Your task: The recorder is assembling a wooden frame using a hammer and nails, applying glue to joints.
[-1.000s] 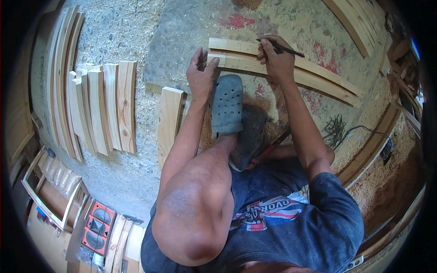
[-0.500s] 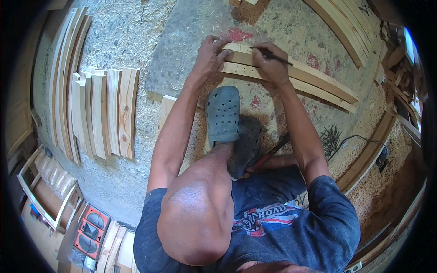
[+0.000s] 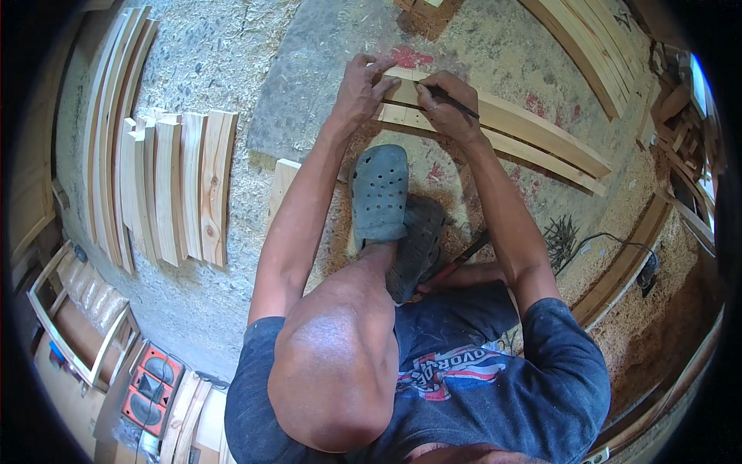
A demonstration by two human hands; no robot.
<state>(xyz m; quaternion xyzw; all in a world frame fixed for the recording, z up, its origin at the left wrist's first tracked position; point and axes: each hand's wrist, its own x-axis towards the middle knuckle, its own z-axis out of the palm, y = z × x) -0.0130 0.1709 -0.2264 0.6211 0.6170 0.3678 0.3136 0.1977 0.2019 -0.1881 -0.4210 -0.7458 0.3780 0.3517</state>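
Two curved strips of pale wood lie side by side on the floor ahead of me: a farther strip (image 3: 533,129) and a nearer strip (image 3: 541,158). At the left end of the farther one, my left hand (image 3: 360,91) grips the wood between thumb and fingers. My right hand (image 3: 450,107) is closed around a dark, slim pencil (image 3: 456,102), its tip on the top face of that strip, a short way right of my left hand. Small dark marks show on the nearer strip, partly hidden by my right hand.
Several curved wood pieces (image 3: 215,185) and longer strips (image 3: 104,155) lie at left. More curved strips (image 3: 576,54) are at the far right. My shoe (image 3: 379,189) is just below the work. A pile of nails (image 3: 562,233), a cable and sawdust lie at right.
My right hand has shifted left along the farther strip with the pencil, closer to my left hand. The left hand keeps its hold, slightly farther up in the view.
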